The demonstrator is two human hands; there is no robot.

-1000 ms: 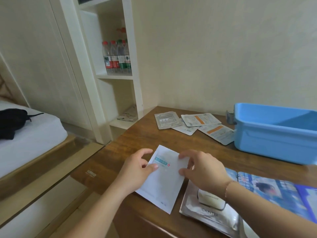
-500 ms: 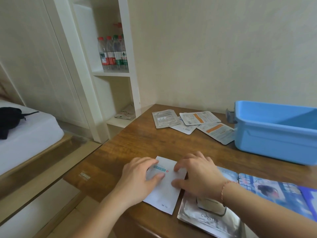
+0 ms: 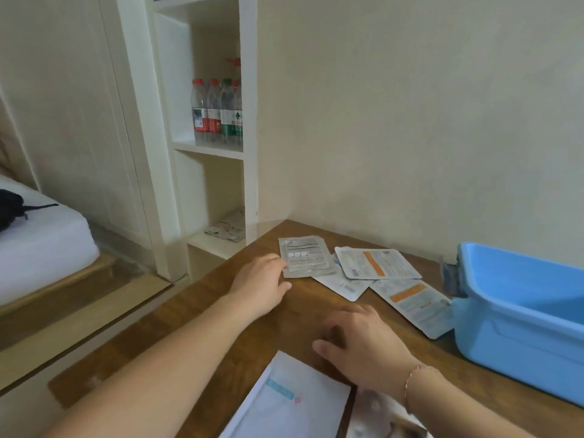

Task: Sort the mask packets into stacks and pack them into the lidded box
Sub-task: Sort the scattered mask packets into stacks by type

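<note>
Left hand (image 3: 264, 284), fingers relaxed and gripping nothing, touches the grey mask packet (image 3: 305, 256) near the desk's (image 3: 221, 336) far-left corner, likely to gather it. Right hand (image 3: 360, 339) rests empty mid-desk. Blue box (image 3: 518, 308) waits, unlidded, at the right edge.

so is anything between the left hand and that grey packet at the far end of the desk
Nothing visible. The left hand has its fingertips at the near left edge of the grey packet, with only bare desk around it. The grey packet's right edge overlaps a white packet. The right hand hangs back, nearer the person.
</note>
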